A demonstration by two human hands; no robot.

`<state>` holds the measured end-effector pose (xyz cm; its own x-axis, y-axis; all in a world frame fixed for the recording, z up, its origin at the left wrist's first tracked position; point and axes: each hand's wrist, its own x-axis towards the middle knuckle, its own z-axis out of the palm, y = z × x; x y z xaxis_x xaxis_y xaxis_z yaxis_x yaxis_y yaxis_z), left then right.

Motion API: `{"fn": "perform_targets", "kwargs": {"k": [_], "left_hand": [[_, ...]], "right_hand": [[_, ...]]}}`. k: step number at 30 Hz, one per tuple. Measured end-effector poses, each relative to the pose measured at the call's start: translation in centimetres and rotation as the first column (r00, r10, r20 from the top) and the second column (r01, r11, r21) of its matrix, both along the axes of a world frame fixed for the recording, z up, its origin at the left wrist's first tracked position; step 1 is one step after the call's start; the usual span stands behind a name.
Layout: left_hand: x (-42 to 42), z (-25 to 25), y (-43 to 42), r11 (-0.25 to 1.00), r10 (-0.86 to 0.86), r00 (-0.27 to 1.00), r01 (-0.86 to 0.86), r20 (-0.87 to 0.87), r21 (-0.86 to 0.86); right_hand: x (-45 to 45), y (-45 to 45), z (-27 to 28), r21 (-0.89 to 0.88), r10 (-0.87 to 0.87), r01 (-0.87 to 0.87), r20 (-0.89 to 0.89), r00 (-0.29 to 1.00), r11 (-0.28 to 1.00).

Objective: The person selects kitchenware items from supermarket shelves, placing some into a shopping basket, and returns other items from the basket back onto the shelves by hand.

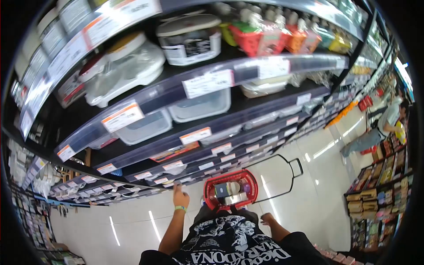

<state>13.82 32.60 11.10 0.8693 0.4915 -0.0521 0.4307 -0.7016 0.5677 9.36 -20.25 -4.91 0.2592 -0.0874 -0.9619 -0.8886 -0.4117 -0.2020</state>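
My left hand, with a pale band at the wrist, is raised close to the lower shelf edge. Its fingers point up toward the shelf, and nothing shows in them; whether they touch the edge I cannot tell. My right hand hangs low beside my body, its fingers curled in and nothing visible in them. Between the hands, on the floor, stands a red shopping basket with a long black pull handle tilted to the right. A dark box and several other items lie in the basket.
Tall shelves with price tags curve across the front. They hold a lidded tub, clear plastic containers, a wrapped white container and red baskets of bottles. Another person stands in the aisle at right, near stocked shelving.
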Motion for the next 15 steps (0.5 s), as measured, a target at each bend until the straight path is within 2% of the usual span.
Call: {"fn": "perform_targets", "kwargs": {"k": [1,2,3,4,5,6,7,8,9,10,12,13,14,15], "left_hand": [[-2.3,-1.3,-1.8,0.999,-0.033,0.993,0.029,-0.111,-0.041],[-6.0,-7.6,-1.4,0.985,-0.158,0.972,0.142,-0.173,-0.102],[-9.5,-10.8,-2.3,0.980,-0.185,0.898,0.140,-0.398,-0.140],[-13.7,-16.9,-1.4,0.871,-0.465,0.698,0.469,-0.544,-0.143],[-16.9,-20.7,-2.6,0.699,-0.580,0.283,0.654,-0.764,-0.288],[-19.9,-17.5,-3.6,0.716,-0.481,0.743,0.027,-0.465,-0.698],[-22.6,-16.1,-4.1,0.733,-0.559,0.794,0.340,-0.238,-0.589],[-22.5,-15.6,-4.2,0.732,-0.575,0.777,0.348,-0.257,-0.585],[-22.9,-15.1,-4.1,0.729,-0.635,0.717,0.430,-0.289,-0.533],[-23.6,-15.1,-4.1,0.714,-0.684,0.655,0.507,-0.323,-0.483],[-24.1,-14.7,-5.2,0.660,-0.750,0.532,0.643,-0.392,-0.389],[-24.5,-17.6,-4.7,0.620,-0.772,0.470,0.705,-0.427,-0.344],[-24.6,-17.3,-4.9,0.571,-0.788,0.409,0.764,-0.460,-0.299],[-24.0,-14.9,-6.2,0.514,-0.798,0.346,0.818,-0.493,-0.258]], "right_hand": [[-2.1,-2.1,0.5,-0.052,0.029,-0.031,-0.028,0.999,0.998],[-3.9,-4.7,1.2,0.063,-0.047,0.047,-0.010,0.999,0.997],[-5.4,-5.8,1.7,0.006,-0.107,0.108,-0.038,0.993,0.994],[-6.7,-6.6,2.0,-0.053,-0.169,0.166,-0.066,0.983,0.985],[-7.9,-7.3,1.8,-0.066,-0.139,0.133,-0.085,0.987,0.989],[-8.9,-7.8,1.1,-0.077,-0.108,0.101,-0.100,0.989,0.992],[-9.7,-7.8,-0.2,-0.106,-0.100,0.091,-0.081,0.992,0.990],[-10.9,-8.8,-6.0,-0.017,0.097,-0.097,-0.019,0.995,0.995],[-12.8,-9.8,-11.0,0.060,0.284,-0.288,0.059,0.957,0.956],[-11.7,-8.3,-9.4,0.112,0.135,-0.138,0.036,0.990,0.984],[-9.1,-5.6,-6.4,-0.070,0.307,-0.301,0.329,0.893,0.951],[-7.8,-5.3,-5.7,-0.170,0.455,-0.427,0.450,0.768,0.888],[-7.8,-5.8,-10.0,-0.280,0.507,-0.425,0.394,0.767,0.861],[-5.8,-5.3,-6.6,-0.323,0.369,-0.271,0.297,0.881,0.907]]}}
